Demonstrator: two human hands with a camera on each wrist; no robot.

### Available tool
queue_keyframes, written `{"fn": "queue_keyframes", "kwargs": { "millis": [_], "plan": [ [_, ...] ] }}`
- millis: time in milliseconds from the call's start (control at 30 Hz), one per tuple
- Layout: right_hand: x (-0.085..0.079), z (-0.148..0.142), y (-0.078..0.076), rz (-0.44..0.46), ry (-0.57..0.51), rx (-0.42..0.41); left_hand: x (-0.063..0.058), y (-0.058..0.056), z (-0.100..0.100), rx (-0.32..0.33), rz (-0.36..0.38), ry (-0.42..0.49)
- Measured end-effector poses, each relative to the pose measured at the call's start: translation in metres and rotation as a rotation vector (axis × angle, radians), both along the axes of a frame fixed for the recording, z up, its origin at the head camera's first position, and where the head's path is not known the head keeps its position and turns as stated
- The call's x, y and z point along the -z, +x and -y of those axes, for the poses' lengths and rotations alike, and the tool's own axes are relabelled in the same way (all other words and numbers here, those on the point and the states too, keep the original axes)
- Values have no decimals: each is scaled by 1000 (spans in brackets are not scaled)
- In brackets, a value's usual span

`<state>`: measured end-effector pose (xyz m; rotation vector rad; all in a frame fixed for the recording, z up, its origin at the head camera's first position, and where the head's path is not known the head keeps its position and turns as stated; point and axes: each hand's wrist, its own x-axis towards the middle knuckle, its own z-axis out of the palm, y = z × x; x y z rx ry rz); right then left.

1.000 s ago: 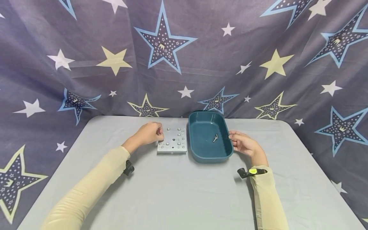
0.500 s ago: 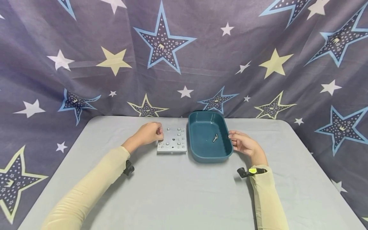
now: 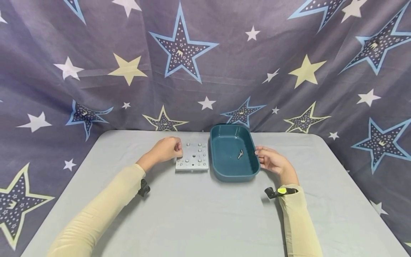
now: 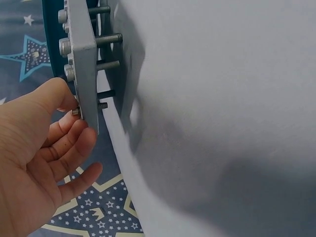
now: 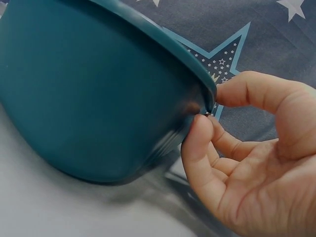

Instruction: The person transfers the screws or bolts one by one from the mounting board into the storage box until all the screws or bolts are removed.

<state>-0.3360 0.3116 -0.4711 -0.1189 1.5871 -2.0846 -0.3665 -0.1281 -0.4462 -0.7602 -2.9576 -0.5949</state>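
A silver metal plate, set with several screws and holes, lies at the middle of the table. Over its left edge, my left hand pinches the head of a small screw between thumb and index finger. The left wrist view shows several screw shanks sticking out of the plate's underside. Just right of the plate stands a dark teal plastic bin. My right hand grips the bin's right rim with thumb and fingers. Inside the bin lie a few loose screws.
Light grey cloth covers the table. Behind it hangs a dark curtain with a star pattern. A black camera mount sits on the left wrist, and another on the right wrist.
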Motion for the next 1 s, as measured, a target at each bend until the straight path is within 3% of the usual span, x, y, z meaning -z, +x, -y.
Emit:
{"fn": "queue_keyframes", "kwargs": {
  "millis": [400, 1000],
  "plan": [
    [2, -1, -1, -1, -4, 0, -8, 2, 1, 26, 20, 8],
    [3, -2, -1, 3, 1, 5, 4, -2, 0, 46, -73, -96]
  ]
}}
